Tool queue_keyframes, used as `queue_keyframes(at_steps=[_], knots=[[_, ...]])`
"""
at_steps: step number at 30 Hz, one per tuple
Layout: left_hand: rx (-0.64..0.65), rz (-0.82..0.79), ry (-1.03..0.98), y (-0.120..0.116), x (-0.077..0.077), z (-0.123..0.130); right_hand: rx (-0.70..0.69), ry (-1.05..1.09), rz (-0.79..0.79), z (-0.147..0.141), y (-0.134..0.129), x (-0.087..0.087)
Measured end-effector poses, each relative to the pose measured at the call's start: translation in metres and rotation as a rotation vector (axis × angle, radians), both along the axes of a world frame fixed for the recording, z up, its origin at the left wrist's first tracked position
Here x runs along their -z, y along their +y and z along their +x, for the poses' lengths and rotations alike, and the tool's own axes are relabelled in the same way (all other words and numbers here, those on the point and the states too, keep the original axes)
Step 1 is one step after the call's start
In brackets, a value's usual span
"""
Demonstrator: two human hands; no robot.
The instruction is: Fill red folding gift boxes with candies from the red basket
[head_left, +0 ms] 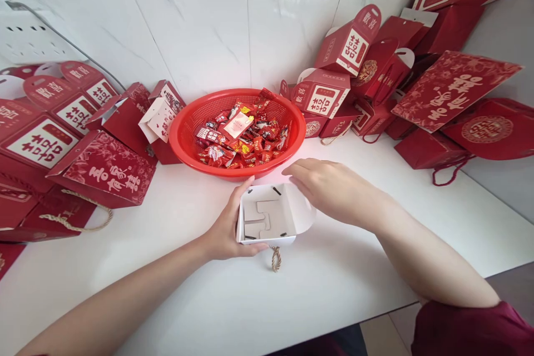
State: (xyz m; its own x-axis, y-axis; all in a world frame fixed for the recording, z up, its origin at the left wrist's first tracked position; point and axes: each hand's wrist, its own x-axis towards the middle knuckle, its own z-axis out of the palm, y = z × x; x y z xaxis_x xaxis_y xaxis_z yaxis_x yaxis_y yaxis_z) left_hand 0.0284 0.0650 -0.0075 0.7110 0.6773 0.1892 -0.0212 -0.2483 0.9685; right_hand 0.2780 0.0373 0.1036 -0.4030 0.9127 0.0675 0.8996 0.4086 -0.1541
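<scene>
A small white-lined box (267,217) stands with its top open in front of the basket, its inside holding no sweets. My left hand (228,228) grips its left side, thumb and fingers round the wall. Just above the box's rounded right flap hovers my right hand (321,181), its fingers stretched to the left with nothing visible in them. A twisted cord loop (276,260) hangs at the box's near side. Behind the box, a red plastic basket (187,158) holds many wrapped sweets (250,136), with a pale pink packet (238,124) on top.
Red gift boxes (112,169) crowd the left of the white table (175,300). More red boxes (325,97) are stacked at the right, some with cord handles. A tiled wall (200,22) rises behind, with a socket panel (29,39) and cable at the upper left.
</scene>
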Motion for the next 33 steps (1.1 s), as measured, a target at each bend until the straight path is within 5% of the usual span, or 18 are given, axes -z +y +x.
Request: queue_keyframes(at_steps=[8,12,16,20,24,27,30,33], knots=[[-0.055,0.194,0.088,-0.002,-0.003,0.001,-0.067,0.272,-0.051,-0.042,0.004,0.041],[-0.055,0.170,0.056,-0.004,0.000,0.000,-0.145,0.753,-0.079,-0.047,0.014,0.065],[-0.047,0.154,0.004,-0.004,0.008,0.000,-0.020,1.367,-0.135,-0.054,0.017,0.093],[-0.054,0.114,-0.067,-0.003,0.009,0.002,0.200,1.616,-0.223,-0.064,0.014,0.114],[-0.146,0.076,-0.025,-0.004,0.002,0.004,0.420,1.484,-0.406,-0.064,0.024,0.120],[-0.183,0.025,-0.022,-0.005,-0.002,0.005,0.317,1.191,-0.440,-0.050,0.041,0.111],[-0.183,-0.009,-0.011,-0.005,-0.002,0.004,0.147,0.869,-0.459,-0.016,0.052,0.083],[-0.178,-0.010,-0.023,-0.002,-0.002,0.003,0.057,0.177,-0.419,0.026,0.043,0.037]])
